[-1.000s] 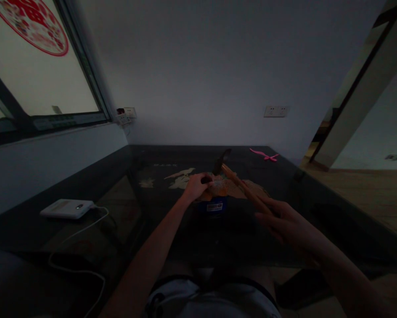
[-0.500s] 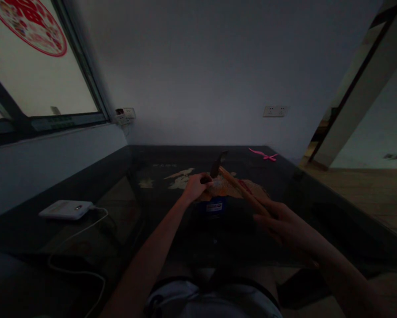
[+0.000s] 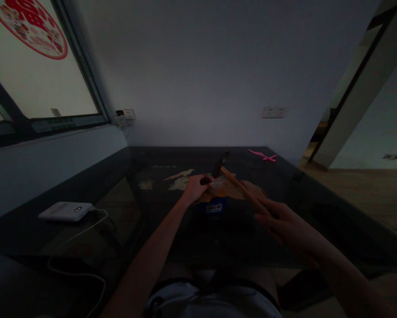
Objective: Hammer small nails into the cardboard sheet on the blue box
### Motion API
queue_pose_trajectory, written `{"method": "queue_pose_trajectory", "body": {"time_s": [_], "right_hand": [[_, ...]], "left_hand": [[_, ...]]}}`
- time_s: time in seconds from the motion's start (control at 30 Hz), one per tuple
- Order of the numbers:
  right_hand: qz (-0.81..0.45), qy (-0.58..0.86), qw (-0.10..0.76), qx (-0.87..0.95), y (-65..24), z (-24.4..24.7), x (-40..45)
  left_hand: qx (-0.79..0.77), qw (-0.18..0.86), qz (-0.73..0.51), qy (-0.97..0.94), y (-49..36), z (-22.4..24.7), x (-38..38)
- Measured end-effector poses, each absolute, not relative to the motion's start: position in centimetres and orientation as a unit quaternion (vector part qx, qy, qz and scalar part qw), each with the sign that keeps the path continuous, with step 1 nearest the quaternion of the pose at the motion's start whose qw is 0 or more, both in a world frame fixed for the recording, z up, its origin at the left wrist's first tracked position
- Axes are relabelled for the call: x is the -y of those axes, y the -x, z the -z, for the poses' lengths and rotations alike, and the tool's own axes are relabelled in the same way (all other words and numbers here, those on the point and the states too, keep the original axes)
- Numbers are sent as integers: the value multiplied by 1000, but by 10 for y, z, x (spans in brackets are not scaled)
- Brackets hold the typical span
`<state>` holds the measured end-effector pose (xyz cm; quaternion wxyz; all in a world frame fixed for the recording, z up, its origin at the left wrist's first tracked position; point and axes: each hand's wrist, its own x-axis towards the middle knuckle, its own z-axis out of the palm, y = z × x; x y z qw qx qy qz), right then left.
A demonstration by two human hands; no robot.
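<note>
My right hand [image 3: 284, 218] is wrapped round the wooden handle of a hammer [image 3: 241, 186]. Its dark metal head is just right of my left hand [image 3: 194, 189], close above a brown speckled piece of sheet material [image 3: 230, 190]. The fingers of my left hand pinch together at the left end of that piece; whatever is between them is too small and dark to make out. A blue item with a white label [image 3: 215, 207] lies below the brown piece, on the near side.
Pale torn scraps [image 3: 180, 181] lie on the dark table [image 3: 172, 229] beyond my left hand. At the left is a white power bank [image 3: 66, 211] with a cable running off the near edge. A pink strip [image 3: 265, 156] rests near the back right corner.
The hammer head has shifted slightly to the right and tilts a little differently. Both hands stay in nearly the same places.
</note>
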<state>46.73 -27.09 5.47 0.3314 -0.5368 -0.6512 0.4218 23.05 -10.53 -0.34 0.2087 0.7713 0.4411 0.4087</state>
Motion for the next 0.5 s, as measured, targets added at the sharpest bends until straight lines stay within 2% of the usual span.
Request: {"method": "queue_pose_trajectory", "body": {"time_s": [0.23, 0.5], "right_hand": [[-405, 560, 308, 654, -465, -53, 272], [-408, 541, 323, 661, -464, -54, 268]], "left_hand": [[-441, 223, -410, -767, -231, 3, 105], [-445, 203, -398, -776, -230, 4, 105]]}}
